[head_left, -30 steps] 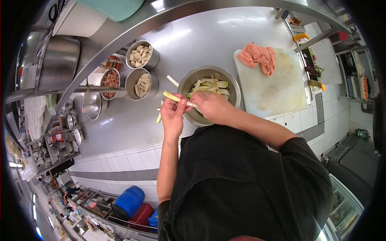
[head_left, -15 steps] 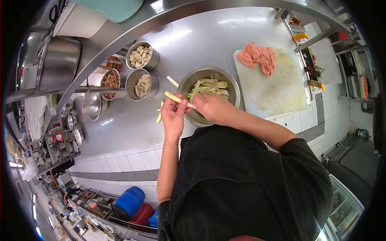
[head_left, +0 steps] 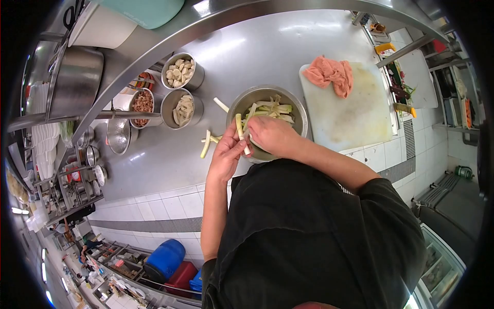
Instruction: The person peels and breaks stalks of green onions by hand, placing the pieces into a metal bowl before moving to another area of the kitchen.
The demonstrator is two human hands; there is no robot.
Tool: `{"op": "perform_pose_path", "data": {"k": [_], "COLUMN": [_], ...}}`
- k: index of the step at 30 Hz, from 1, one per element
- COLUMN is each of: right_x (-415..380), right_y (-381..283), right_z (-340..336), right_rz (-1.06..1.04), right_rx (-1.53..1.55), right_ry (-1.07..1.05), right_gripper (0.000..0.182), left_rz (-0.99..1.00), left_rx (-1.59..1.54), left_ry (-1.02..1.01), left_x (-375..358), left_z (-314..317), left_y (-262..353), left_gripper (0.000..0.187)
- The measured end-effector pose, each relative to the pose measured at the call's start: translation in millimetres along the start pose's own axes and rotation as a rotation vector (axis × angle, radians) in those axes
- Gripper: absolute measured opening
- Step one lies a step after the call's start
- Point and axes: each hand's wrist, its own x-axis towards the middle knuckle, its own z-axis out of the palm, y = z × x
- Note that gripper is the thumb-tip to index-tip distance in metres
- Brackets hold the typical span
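Observation:
My left hand [head_left: 226, 156] pinches a short pale green and white scallion stalk [head_left: 239, 127], held nearly upright at the left rim of a steel bowl [head_left: 303, 121]. Over the bowl, my right hand [head_left: 274, 136] is closed, its fingertips mostly hidden; a thin pale strip of scallion skin [head_left: 250, 114] sticks out from them. More scallion pieces and peelings [head_left: 275, 109] lie inside the bowl. On the steel table to its left are a few loose scallion stalks [head_left: 206, 144], and another white stalk [head_left: 221, 105] touches or nearly touches the rim.
Steel pots of garlic cloves [head_left: 180, 73], pale slices [head_left: 183, 110] and chopped pinkish pieces [head_left: 142, 103] stand left, near a colander [head_left: 118, 135]. At right a white cutting board [head_left: 360, 121] carries a salmon-pink cloth [head_left: 329, 75]. A metal shelf rail [head_left: 154, 54] crosses above.
The stalk in my left hand has swung from slanting left to nearly upright, and that hand has shifted slightly right and down. My right hand has barely moved.

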Motion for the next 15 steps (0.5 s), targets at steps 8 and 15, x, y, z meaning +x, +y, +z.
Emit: {"op": "perform_pose_path", "data": {"k": [8,15], "right_x": [15,11], "right_y": [51,31], "right_z": [-30,-32], "right_rz": [0.127,-0.267], "right_rx": [-0.357,-0.039], "right_ry": [-0.033,0.068], "right_gripper": [0.012,0.022], "left_rz": [-0.072,0.027], "left_rx": [-0.024,0.516], "left_ry": [0.016,0.094], "left_x": [-12,-7], "left_z": [-17,-25], "left_y": [-8,-28], "left_gripper": [0.047,0.026]}}
